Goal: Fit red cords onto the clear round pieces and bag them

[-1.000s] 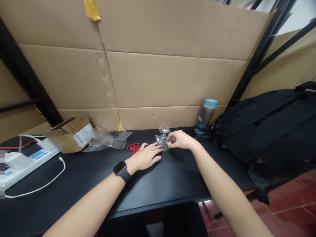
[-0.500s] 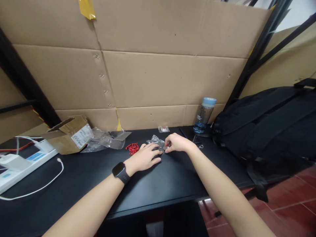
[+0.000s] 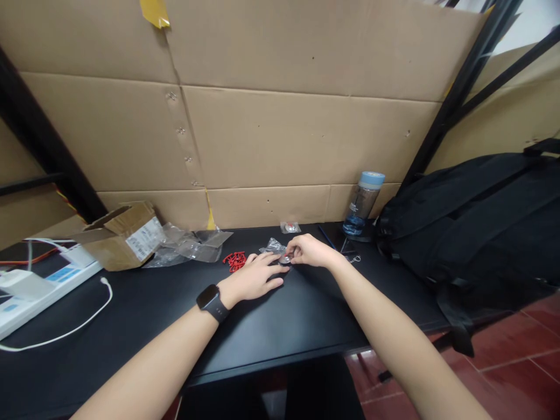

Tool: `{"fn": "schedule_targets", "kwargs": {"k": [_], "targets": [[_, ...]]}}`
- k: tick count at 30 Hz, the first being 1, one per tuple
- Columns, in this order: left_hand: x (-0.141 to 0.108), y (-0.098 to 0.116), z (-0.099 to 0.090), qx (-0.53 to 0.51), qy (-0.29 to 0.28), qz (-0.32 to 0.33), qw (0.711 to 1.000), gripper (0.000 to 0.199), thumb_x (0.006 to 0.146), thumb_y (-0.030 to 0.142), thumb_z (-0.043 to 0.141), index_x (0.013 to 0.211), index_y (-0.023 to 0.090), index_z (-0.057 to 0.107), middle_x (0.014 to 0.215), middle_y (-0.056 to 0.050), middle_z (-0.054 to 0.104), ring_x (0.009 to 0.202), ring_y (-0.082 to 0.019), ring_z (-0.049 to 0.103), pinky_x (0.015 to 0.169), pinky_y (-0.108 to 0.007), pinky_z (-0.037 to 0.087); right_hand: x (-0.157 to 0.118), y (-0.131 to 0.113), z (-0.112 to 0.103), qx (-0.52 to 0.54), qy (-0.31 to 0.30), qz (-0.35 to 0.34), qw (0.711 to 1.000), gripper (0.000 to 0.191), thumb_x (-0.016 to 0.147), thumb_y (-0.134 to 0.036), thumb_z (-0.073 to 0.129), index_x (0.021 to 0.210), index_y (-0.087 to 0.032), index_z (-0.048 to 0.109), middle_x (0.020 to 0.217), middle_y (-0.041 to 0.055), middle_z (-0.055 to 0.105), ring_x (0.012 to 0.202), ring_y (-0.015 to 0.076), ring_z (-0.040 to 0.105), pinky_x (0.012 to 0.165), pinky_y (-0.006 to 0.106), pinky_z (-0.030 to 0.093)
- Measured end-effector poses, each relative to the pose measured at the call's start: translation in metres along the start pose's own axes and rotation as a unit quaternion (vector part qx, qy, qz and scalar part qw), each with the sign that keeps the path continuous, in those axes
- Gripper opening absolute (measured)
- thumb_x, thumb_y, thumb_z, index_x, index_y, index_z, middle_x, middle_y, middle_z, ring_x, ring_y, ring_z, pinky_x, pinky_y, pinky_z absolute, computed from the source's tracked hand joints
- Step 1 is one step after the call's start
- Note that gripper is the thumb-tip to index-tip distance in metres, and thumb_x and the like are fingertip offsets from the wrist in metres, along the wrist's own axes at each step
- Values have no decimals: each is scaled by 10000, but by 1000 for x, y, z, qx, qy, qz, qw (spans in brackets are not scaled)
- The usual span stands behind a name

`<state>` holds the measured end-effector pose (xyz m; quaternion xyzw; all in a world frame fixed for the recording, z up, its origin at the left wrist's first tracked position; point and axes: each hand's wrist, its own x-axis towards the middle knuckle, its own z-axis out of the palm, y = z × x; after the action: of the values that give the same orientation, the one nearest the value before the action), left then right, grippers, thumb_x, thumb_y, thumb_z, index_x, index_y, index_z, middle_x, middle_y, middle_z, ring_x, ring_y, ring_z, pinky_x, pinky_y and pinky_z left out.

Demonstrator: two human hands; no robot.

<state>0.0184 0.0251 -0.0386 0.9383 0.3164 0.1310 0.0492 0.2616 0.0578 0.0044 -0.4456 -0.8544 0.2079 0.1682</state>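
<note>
My left hand, with a black watch at the wrist, lies on the black table with its fingers stretched out and apart. Its fingertips reach the near side of a crinkled clear plastic bag. My right hand is closed in a pinch on a small round silver-and-red piece, low over the table beside the left fingertips. The fingers partly hide this piece, and its exact kind is too small to make out. Just left of my left hand sits a pile of small red plastic pieces.
A small packet lies by the cardboard wall. Behind my right hand stands a water bottle, with a black backpack further right. At left are an opened cardboard box, clear plastic packaging, a power strip and a white cable.
My right hand has shifted slightly left, bringing the round piece nearer the left fingertips. My left hand stays nearly in place, fingers outstretched.
</note>
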Motion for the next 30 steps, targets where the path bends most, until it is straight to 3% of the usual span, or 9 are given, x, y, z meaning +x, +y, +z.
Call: {"fn": "schedule_targets", "kwargs": {"k": [6, 11, 16, 23, 27, 30], "targets": [[-1, -2, 0, -7, -2, -3, 1000, 418, 1024, 497, 428, 1393, 380, 589, 1593, -82, 409, 1469, -317, 351, 1121, -519, 326, 10, -5, 20, 4, 81, -24, 996, 202, 694, -64, 788, 785, -163, 636, 760, -4, 671, 671, 123, 623, 635, 213, 435], [-1, 0, -5, -10, -15, -3, 1000, 424, 1025, 513, 418, 1391, 383, 588, 1628, -68, 362, 1496, -321, 309, 1115, -525, 320, 14, 9, 26, 23, 102, -50, 993, 250, 737, -38, 710, 910, -181, 601, 879, -2, 643, 684, 108, 591, 652, 215, 424], [-1, 2, -10, -19, -42, -7, 999, 410, 1027, 483, 430, 1396, 389, 582, 1631, -45, 363, 1510, -321, 287, 1119, -552, 297, 15, 16, 27, -84, 150, -48, 984, 286, 759, -184, 784, 986, -213, 611, 1007, 29, 620, 907, 178, 583, 764, 264, 410], [-3, 1, -22, -43, -61, 2, 997, 361, 991, 433, 528, 1329, 379, 640, 1558, -45, 482, 1459, -304, 386, 1105, -518, 299, 23, 15, 44, -91, 174, -19, 980, 287, 828, -293, 752, 1061, -225, 598, 1059, 48, 615, 967, 204, 597, 802, 301, 422], [-4, -3, -32, -42, -17, 13, 999, 225, 977, 375, 549, 1031, 318, 759, 1329, -29, 672, 1286, -258, 558, 1053, -431, 350, 22, 16, 36, -47, 142, -47, 988, 389, 802, -370, 781, 1118, -214, 616, 1064, 57, 629, 903, 189, 598, 778, 293, 448], [-4, -7, -36, -16, 50, -31, 998, 209, 924, 203, 528, 972, 274, 719, 1122, -31, 716, 1126, -224, 614, 991, -385, 394, 19, 19, 22, 26, 84, -101, 991, 267, 910, -393, 660, 1084, -192, 652, 1002, 45, 664, 815, 158, 597, 761, 276, 462]]}}
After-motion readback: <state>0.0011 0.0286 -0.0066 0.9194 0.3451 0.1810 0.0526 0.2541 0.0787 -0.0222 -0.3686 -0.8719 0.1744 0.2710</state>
